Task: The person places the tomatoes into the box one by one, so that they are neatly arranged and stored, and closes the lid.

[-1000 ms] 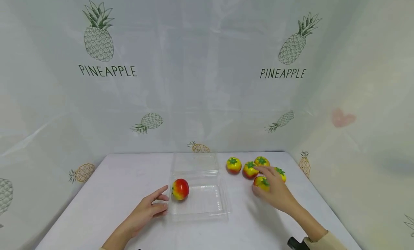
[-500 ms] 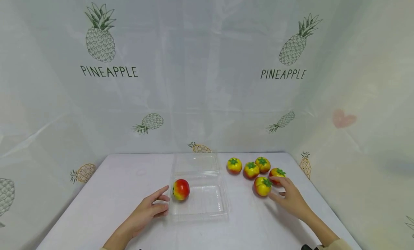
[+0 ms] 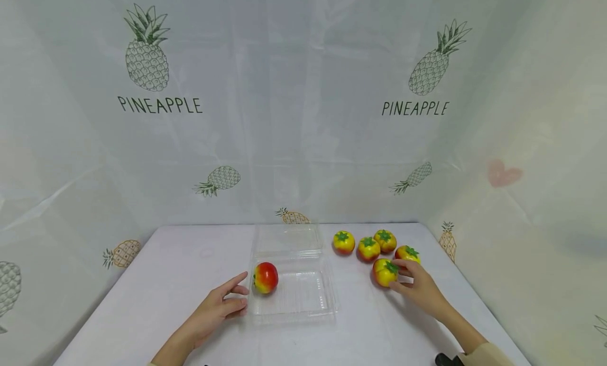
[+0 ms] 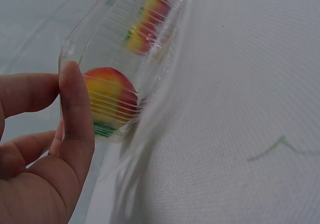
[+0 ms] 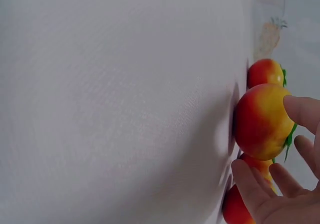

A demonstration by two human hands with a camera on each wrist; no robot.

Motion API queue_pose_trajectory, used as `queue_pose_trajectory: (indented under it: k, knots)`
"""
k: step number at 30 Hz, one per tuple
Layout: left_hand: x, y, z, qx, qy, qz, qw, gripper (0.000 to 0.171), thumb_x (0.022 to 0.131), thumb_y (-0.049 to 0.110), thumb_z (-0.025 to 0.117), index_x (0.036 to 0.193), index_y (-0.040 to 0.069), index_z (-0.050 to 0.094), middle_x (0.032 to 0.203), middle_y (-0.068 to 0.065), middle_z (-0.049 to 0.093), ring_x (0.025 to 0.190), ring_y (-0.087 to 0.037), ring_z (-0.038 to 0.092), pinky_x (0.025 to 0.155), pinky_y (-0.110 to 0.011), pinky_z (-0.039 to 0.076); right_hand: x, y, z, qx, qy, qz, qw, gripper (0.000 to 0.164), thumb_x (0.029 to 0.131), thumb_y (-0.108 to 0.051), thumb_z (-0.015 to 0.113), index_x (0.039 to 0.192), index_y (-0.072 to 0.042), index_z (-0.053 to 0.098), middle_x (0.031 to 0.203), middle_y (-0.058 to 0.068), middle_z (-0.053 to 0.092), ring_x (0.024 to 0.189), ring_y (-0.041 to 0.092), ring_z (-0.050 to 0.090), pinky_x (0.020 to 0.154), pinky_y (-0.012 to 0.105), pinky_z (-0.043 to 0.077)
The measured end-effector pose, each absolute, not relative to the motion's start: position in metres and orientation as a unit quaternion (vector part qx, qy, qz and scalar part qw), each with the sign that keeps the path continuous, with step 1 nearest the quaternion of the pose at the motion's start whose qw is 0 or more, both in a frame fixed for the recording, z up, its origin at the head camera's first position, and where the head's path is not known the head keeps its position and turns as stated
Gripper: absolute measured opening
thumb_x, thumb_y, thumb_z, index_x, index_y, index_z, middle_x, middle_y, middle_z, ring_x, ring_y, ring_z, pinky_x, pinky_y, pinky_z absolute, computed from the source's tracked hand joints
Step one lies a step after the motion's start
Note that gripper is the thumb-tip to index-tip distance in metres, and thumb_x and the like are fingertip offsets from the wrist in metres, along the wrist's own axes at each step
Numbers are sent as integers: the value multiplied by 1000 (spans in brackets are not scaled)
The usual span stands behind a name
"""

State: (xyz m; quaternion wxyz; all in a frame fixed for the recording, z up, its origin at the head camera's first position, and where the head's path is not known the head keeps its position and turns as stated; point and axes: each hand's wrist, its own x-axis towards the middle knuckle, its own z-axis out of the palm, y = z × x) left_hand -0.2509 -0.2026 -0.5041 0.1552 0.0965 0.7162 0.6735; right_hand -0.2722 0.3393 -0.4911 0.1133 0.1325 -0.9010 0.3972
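Note:
A clear plastic clamshell box (image 3: 303,297) lies with its lid folded back. One red-and-yellow toy persimmon (image 3: 265,278) rests on its side in the box's left part. At the box's left rim, my left hand (image 3: 215,308) pinches the edge between thumb and fingers (image 4: 75,103). On the right, my right hand (image 3: 422,289) reaches to the front toy persimmon (image 3: 385,273) of a group. Its thumb and fingers are spread at the right side of that fruit, a fingertip (image 5: 296,107) overlapping it in the right wrist view. The front fruit sits upright, green leaves up.
Behind the front fruit stand more toy persimmons, one at the left (image 3: 343,243), two in the middle (image 3: 368,249) and one at the right (image 3: 407,254). The raised lid (image 3: 286,240) lies at the back of the white table (image 3: 189,260). A pineapple-printed curtain (image 3: 303,118) hangs behind.
My right hand has drawn back off the group to the right, then come in slightly left against the front fruit. The left hand and the box stay where they were.

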Motion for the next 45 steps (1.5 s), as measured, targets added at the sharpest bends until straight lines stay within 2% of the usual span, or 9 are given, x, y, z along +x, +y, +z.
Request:
queue_pose_trajectory:
  k: [11,15,20,24,28,34,45]
  knots:
    - [-250,-203,-502,98,717,673,153,76,105,15,68,168,5,27,135,-22,48,98,-23,66,91,-27,61,-278,334,-492,122,-910,379,113,52,92,-9,83,139,-1,62,137,18,65,118,37,68,97,46,60]
    - [-250,-203,-502,97,718,671,154,75,105,15,68,168,5,27,135,-21,48,98,-24,66,92,-27,61,-283,333,-494,130,-906,385,119,50,90,-9,85,136,-2,65,134,18,65,113,37,70,94,45,62]
    - [-251,-203,-503,95,721,669,153,75,105,16,68,168,5,28,135,-21,49,98,-24,66,91,-27,61,-288,326,-494,156,-901,379,140,46,87,-8,88,129,-3,70,122,16,63,109,37,71,90,46,63]
    - [-251,-203,-503,94,720,671,154,76,105,17,68,168,5,28,135,-21,49,97,-24,66,91,-27,61,-292,319,-491,156,-904,371,140,45,85,-8,90,126,-6,72,117,13,58,106,35,70,87,41,64]
    - [-251,-203,-503,93,717,672,156,76,105,16,68,168,5,27,135,-21,49,97,-24,66,91,-27,61,-295,313,-490,154,-908,365,135,45,84,-9,91,125,-8,72,120,13,57,106,31,68,85,37,65]
    - [-251,-203,-503,96,715,675,156,76,105,15,68,168,5,27,136,-21,49,97,-23,66,91,-27,61,-298,310,-490,154,-911,361,128,46,83,-13,93,124,-10,72,123,13,58,109,28,64,90,41,63]
    - [-250,-202,-503,98,713,677,156,75,105,13,67,168,4,26,136,-23,48,96,-22,66,91,-27,61,-302,306,-489,155,-915,354,115,49,82,-12,94,125,-12,72,127,9,59,115,29,62,89,35,63]
